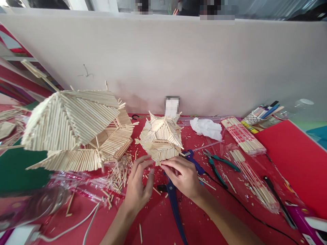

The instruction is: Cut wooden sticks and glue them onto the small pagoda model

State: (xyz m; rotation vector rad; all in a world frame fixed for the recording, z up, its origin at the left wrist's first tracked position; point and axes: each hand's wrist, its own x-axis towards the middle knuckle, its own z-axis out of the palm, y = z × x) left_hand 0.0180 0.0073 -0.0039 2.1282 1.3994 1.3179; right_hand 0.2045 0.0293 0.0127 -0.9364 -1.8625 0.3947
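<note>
A small pavilion-like model of wooden sticks (163, 136) stands in front of me on the red table. My left hand (140, 180) is at its front left edge, thumb and fingers apart, with nothing visible between them. My right hand (182, 172) pinches at the model's front lower edge; whatever is between its fingertips is too small to make out. Below the hands lies a blue-handled cutter (174, 207). A blue hot glue gun (195, 160) lies just beyond my right hand, partly hidden by it.
A larger stick pavilion (76, 126) stands at left, with a heap of stick offcuts (120, 177) beside it. Green-handled pliers (217, 163), packed sticks (244, 136), white tissue (206, 128) and a red board (298, 163) lie at right. A black cord (240, 206) crosses the table. A white partition (163, 61) rises behind.
</note>
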